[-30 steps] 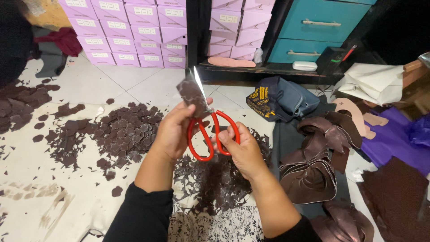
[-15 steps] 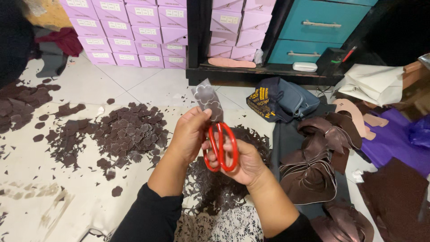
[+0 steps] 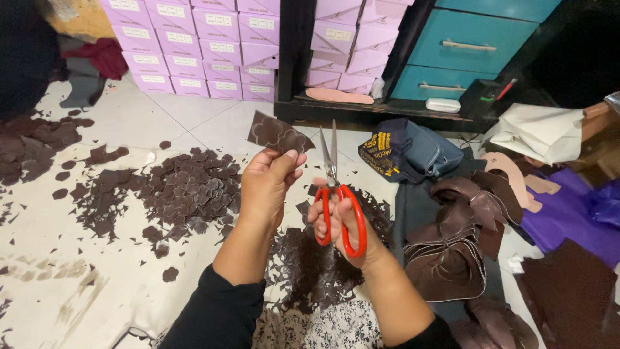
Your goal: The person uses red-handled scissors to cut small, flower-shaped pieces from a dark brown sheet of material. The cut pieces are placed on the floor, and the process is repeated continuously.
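With a large pile of cut pieces (image 3: 187,190) already on the floor, the left hand (image 3: 268,184) pinched a marked dark strip (image 3: 279,136) still uncut, while the right hand (image 3: 342,223) gripped red-handled scissors (image 3: 336,194) beside it.

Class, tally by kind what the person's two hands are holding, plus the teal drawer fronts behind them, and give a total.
Red-handled scissors, in the right hand: 1
Dark brown marked piece, in the left hand: 1
Teal drawer fronts: 2, upper and lower
Total: 4
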Available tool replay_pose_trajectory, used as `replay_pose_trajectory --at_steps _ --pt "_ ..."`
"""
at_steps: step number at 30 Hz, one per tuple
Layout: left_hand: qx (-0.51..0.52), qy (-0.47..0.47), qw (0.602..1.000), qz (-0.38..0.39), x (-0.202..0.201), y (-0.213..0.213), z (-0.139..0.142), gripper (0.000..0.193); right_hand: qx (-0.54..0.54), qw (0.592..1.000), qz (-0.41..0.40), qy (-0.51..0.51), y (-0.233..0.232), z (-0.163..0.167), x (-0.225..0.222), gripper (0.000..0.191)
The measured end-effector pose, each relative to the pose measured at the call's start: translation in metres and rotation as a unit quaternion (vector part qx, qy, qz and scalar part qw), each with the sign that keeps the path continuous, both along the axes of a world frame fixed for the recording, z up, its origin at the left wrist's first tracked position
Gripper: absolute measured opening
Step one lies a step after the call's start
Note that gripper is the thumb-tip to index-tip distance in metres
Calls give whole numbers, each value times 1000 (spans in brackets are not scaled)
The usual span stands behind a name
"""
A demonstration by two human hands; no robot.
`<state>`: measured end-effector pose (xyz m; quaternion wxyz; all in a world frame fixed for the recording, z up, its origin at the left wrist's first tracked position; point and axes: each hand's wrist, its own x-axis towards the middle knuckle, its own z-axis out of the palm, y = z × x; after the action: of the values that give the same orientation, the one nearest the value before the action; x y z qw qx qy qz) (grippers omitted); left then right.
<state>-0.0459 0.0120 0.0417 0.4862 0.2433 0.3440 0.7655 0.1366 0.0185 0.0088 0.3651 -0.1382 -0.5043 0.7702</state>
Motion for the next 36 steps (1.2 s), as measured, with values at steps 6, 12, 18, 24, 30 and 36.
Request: replay_pose_trajectory --at_steps 6,12,18,24,30,36 --pt "-77 15 997 8 -2 -10 8 19 57 997 -1 -48 -7 7 -5 102" --pt "-70 -45 996 6 5 -15 16 21 85 995 -32 -43 -8 6 -15 97" --pt "-57 -109 992 -25 8 -12 13 19 28 986 -82 -145 -3 3 -14 67" --pt "-66 -94 993 -11 8 -8 8 17 -12 978 -70 -195 2 -5 -9 54" --pt "-61 -62 996 -3 12 -8 9 20 -3 982 -70 -174 -1 -6 -8 55" --pt "-53 -7 999 1 12 -11 9 23 45 978 -73 -190 -5 -2 -7 53"
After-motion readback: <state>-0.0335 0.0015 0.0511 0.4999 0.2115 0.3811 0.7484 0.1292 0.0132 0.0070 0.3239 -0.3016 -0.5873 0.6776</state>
